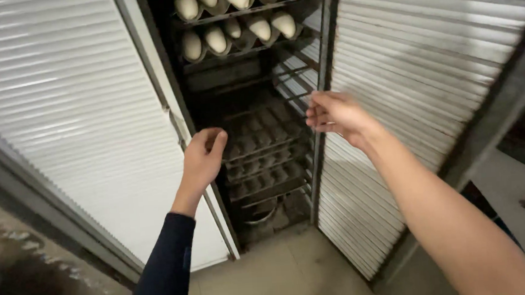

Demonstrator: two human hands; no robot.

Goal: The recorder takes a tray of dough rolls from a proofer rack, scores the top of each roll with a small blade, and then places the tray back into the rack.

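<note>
The right hand (334, 115) curls round the right door (419, 93) edge of the cabinet (255, 135); the left hand (203, 158) grips the left door (69, 118). Opening seems underway: next, swing both wider. Dough loaves (235, 14) sit on top shelves.

A tall white ribbed metal door on the left (63, 118) fills the upper left of the frame, swung open, its inner edge running diagonally down to the lower centre. The left hand (203, 158) touches that edge at mid-frame, fingers curled loosely. A matching white ribbed metal door on the right (417, 63) takes up the upper right, also open and angled outward, framed in dark grey metal. The right hand (334, 113) rests at its inner edge, right of centre, fingers bent around the dark frame strip. Both doors stand upright on the pale tiled floor (271, 276).
</note>
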